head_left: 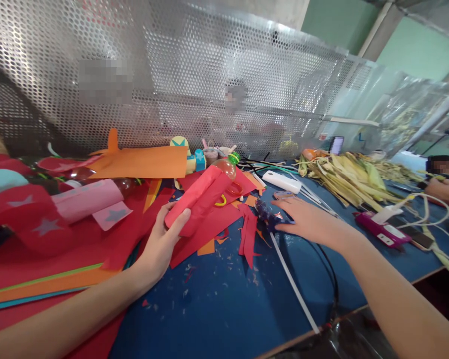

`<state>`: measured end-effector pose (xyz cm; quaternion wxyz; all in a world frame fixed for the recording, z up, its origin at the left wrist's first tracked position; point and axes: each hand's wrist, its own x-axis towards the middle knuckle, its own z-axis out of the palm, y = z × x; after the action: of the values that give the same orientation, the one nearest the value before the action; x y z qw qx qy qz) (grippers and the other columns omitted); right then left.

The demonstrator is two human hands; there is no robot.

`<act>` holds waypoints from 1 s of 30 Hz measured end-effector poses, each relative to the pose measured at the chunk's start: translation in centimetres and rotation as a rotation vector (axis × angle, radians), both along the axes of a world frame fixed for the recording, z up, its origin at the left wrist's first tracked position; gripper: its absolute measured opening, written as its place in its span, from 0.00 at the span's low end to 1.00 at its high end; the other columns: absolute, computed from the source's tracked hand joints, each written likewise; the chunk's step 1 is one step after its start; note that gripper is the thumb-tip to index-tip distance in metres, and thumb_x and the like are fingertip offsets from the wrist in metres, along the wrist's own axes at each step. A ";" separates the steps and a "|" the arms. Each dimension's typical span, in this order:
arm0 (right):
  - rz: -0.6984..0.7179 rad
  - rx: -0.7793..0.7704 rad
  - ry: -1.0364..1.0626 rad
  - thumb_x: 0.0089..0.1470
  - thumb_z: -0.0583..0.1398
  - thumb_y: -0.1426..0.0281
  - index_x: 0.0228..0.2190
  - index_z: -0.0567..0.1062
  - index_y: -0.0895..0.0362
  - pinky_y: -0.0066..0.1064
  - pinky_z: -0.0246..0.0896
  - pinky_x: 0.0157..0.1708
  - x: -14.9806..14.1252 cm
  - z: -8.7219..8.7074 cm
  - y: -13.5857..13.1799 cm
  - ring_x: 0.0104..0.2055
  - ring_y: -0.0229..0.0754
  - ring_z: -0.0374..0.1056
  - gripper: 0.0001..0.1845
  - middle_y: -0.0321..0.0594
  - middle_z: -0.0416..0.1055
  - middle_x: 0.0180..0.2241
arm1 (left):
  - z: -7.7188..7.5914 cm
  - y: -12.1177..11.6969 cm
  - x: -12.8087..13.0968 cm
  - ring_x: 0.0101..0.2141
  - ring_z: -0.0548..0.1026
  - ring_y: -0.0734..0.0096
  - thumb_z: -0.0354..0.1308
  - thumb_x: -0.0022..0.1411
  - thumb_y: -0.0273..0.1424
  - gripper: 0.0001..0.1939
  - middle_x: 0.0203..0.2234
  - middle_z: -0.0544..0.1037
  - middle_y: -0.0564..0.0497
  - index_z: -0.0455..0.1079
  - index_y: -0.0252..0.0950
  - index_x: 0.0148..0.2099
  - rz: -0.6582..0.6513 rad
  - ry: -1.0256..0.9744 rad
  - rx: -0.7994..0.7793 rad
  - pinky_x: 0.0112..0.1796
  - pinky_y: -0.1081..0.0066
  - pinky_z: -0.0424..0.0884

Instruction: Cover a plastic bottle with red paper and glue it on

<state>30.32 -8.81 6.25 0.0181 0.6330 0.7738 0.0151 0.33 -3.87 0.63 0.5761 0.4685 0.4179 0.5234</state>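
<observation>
My left hand (168,232) is closed round a plastic bottle wrapped in red paper (200,199). The bottle is tilted, and its clear neck and green cap (234,158) point away to the upper right. Over the table to the right, my right hand (303,217) has its fingers apart, and nothing shows in its grasp. By its thumb lies a dark, fuzzy bunch (266,214); I cannot tell whether they touch. A small flat object (283,195) shows just beyond its fingertips. Red paper strips (248,232) and orange scraps (206,247) lie between my hands.
Red sheets and a pink star-decorated roll (88,202) lie left, with an orange sheet (145,160) behind. A white stick (294,284), a glue gun (282,182), corn husks (347,174) and a purple power strip (383,230) are rightward. Another person's hand (445,194) is at far right.
</observation>
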 end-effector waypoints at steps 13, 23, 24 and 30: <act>0.095 -0.303 0.031 0.41 0.70 0.63 0.54 0.70 0.60 0.37 0.60 0.52 -4.8 0.9 7.3 0.55 0.55 0.66 0.37 0.53 0.69 0.55 | 0.1 0.1 0.0 0.43 0.76 0.58 0.64 0.53 0.47 0.26 0.44 0.75 0.48 0.62 0.42 0.50 0.027 0.015 -0.032 0.44 0.59 0.73; 0.121 -0.302 -0.029 0.45 0.68 0.66 0.42 0.77 0.59 0.34 0.63 0.44 -5.1 1.3 7.7 0.48 0.52 0.69 0.20 0.50 0.73 0.46 | 0.7 -0.2 0.3 0.40 0.77 0.61 0.65 0.51 0.47 0.27 0.39 0.76 0.51 0.62 0.42 0.48 0.046 -0.002 -0.063 0.44 0.59 0.73; 0.131 -0.294 -0.034 0.46 0.68 0.67 0.39 0.78 0.58 0.34 0.62 0.45 -5.2 1.3 7.6 0.48 0.51 0.69 0.16 0.49 0.73 0.46 | 0.7 -0.3 0.3 0.40 0.77 0.61 0.65 0.51 0.47 0.27 0.40 0.75 0.51 0.62 0.42 0.48 0.044 -0.005 -0.064 0.45 0.59 0.73; 0.128 -0.164 -0.056 0.55 0.60 0.72 0.42 0.76 0.59 0.31 0.58 0.47 -4.4 1.1 7.5 0.51 0.48 0.67 0.12 0.49 0.72 0.49 | 0.7 -0.3 0.3 0.43 0.76 0.59 0.65 0.51 0.48 0.27 0.41 0.75 0.50 0.62 0.43 0.48 0.042 0.015 -0.067 0.48 0.57 0.71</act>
<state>25.88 -1.35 7.39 0.0905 0.5779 0.8105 -0.0297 0.60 -4.16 1.36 0.5772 0.4438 0.4494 0.5176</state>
